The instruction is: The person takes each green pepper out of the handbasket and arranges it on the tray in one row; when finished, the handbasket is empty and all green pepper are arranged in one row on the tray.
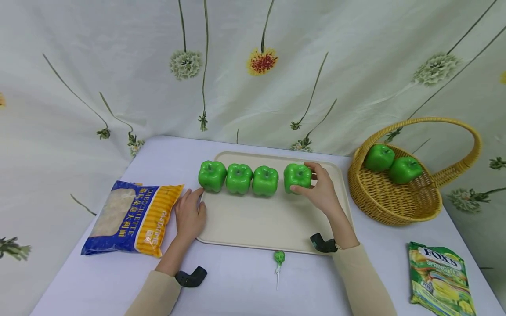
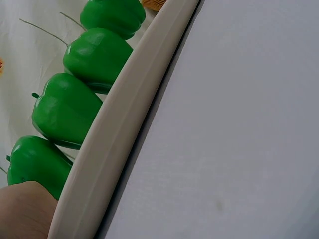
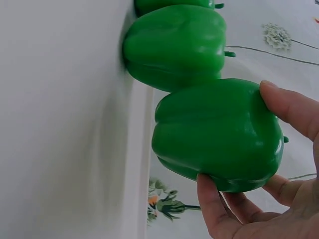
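Observation:
Three green bell peppers [image 1: 239, 178] stand side by side in a row along the left part of a cream tray [image 1: 253, 224]. My right hand [image 1: 322, 188] grips another green bell pepper [image 3: 219, 134], thumb on one side and fingers on the other, just right of that row. In the right wrist view, its stem points toward the palm side. My left hand [image 1: 191, 215] rests at the tray's left edge, fingers near the leftmost pepper [image 1: 212, 176] and holding nothing. Only a bit of that hand shows in the left wrist view.
A wicker basket [image 1: 389, 210] with a tall handle holds two green bell peppers [image 1: 405, 170] at the right. Left of the tray lies a pasta bag [image 1: 134, 217]. A green lollipop [image 1: 279, 257] lies before the tray, and a green Fox's candy bag [image 1: 442, 278] at front right.

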{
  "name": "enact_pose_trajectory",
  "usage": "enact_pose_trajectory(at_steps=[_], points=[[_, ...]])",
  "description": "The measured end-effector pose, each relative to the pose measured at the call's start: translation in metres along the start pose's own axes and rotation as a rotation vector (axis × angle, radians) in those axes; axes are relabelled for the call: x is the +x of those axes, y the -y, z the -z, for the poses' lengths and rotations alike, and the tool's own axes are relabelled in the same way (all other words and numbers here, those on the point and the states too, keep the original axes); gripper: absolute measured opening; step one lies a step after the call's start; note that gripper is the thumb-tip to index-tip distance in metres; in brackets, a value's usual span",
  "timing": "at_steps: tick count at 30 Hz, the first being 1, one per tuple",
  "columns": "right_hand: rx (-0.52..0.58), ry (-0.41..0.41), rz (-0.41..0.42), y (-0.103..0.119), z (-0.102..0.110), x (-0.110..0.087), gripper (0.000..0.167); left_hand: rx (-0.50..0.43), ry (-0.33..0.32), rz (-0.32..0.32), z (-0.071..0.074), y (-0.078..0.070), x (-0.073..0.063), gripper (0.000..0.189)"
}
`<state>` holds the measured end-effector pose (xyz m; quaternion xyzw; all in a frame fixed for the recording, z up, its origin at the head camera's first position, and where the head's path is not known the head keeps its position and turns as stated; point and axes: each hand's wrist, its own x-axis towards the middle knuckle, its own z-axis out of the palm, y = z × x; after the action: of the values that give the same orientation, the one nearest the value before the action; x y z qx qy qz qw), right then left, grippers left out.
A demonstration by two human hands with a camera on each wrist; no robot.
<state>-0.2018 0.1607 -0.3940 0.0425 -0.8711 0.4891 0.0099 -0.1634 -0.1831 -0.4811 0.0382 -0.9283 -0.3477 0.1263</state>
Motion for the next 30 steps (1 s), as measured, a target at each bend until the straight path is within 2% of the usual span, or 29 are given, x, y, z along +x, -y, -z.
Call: enact_pose_trajectory(at_steps=[12,18,30], points=[[-0.032,0.023,-0.051,-0.011,-0.011,0.004,0.081,0.002,0.008,0.004,0.0,0.0,-0.001,0.041],[-0.058,0.029,-0.053,-0.016,-0.016,0.006,0.081,0.004,0.008,0.004,0.0,0.0,-0.001,0.041],[-0.062,0.038,-0.033,-0.011,-0.018,0.004,0.081,0.0,-0.015,-0.011,-0.001,-0.001,0.0,0.041]])
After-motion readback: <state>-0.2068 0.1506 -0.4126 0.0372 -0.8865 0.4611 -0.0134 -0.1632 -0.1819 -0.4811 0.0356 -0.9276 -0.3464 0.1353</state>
